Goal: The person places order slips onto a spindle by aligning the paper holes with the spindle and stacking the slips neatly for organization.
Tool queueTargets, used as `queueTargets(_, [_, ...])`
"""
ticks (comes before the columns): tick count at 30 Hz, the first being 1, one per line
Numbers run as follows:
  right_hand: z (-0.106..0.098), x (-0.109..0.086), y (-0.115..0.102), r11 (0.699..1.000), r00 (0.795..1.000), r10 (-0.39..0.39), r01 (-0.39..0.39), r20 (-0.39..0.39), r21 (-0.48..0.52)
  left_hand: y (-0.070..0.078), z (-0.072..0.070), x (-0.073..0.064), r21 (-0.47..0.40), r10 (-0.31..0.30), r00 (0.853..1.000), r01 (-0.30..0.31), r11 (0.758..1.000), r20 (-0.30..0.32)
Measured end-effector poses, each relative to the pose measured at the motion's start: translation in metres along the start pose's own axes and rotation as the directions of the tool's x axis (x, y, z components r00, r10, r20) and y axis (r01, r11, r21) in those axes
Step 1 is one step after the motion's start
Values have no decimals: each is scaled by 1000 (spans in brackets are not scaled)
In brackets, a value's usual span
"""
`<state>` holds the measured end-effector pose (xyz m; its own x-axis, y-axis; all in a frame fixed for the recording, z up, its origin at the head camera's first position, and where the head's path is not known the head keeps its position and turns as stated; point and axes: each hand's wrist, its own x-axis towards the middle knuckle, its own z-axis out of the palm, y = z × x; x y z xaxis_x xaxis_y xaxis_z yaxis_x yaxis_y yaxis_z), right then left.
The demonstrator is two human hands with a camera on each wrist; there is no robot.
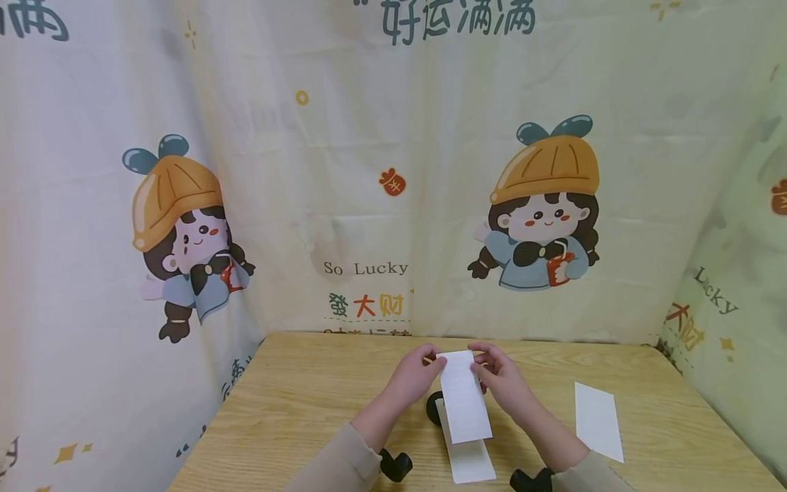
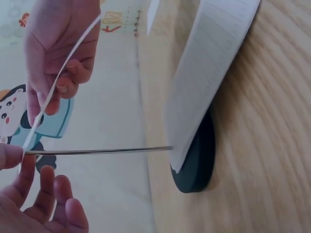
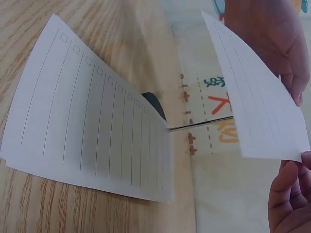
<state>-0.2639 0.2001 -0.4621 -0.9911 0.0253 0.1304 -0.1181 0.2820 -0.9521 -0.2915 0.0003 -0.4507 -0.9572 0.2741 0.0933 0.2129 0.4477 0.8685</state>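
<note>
A white lined note sheet (image 1: pixel 466 396) is held up between both hands. My left hand (image 1: pixel 413 377) pinches its upper left edge, and my right hand (image 1: pixel 501 384) pinches the upper right edge. Below stands a paper spike with a round black base (image 2: pixel 201 162) and a thin upright metal rod (image 2: pixel 104 151). The rod's top end meets the held sheet by my left fingertips; whether it pierces the paper I cannot tell. Low on the rod, against the base, lie lined sheets (image 3: pixel 97 111) with small checkboxes, sloping toward the front.
Another white sheet (image 1: pixel 599 422) lies flat on the wooden table (image 1: pixel 332 396) to the right. Behind the table hangs a printed cloth (image 1: pixel 363 225). Black wrist devices show at the left sleeve (image 1: pixel 396 466) and the right sleeve (image 1: pixel 531 480).
</note>
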Motion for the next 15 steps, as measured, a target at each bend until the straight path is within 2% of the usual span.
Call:
queueTargets(7, [0, -1, -1, 1000, 1000, 1, 0, 2, -14, -6, -3, -6, -36, -1, 999, 0, 999, -34])
queueTargets(15, [0, 0, -3, 1000, 1000, 4, -4, -5, -13, -2, -7, -7, -55, 10, 999, -12, 998, -32])
